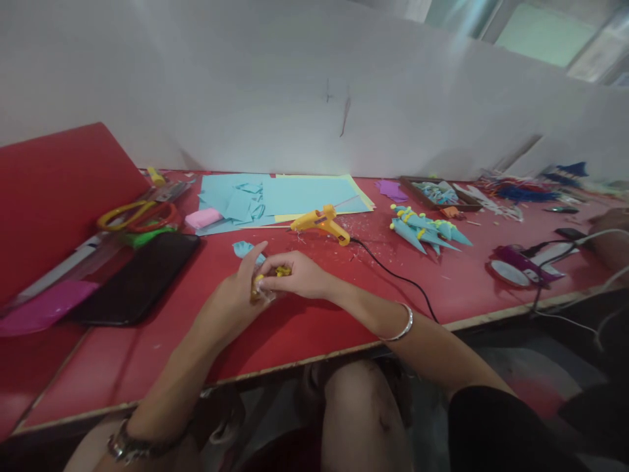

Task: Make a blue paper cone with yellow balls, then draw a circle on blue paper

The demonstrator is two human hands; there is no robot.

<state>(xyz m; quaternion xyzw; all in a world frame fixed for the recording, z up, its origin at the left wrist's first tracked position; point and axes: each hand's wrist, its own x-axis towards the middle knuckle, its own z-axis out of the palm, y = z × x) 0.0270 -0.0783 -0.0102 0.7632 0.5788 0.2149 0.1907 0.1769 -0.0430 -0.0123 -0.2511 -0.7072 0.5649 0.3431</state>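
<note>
My left hand (233,298) is closed around small yellow pieces (256,283), with something clear like thin plastic beside them. Its index finger points up and away from the rest. Bent over the same spot, my right hand (304,275) pinches at the pieces, and some yellow (283,271) shows by its fingers. What exactly the fingertips grip is partly hidden. Just beyond my left hand there is a small light-blue folded paper piece (242,249). A yellow glue gun (322,224) lies on the red table (304,328) in front of my hands, its cord running right.
Light-blue sheets (304,195) and a pink block (204,218) lie behind. A black phone (140,282) and scissors (128,216) are at left. To the right lie blue paper cones (425,231), a brown tray (474,206) and a purple device (515,262) with cables.
</note>
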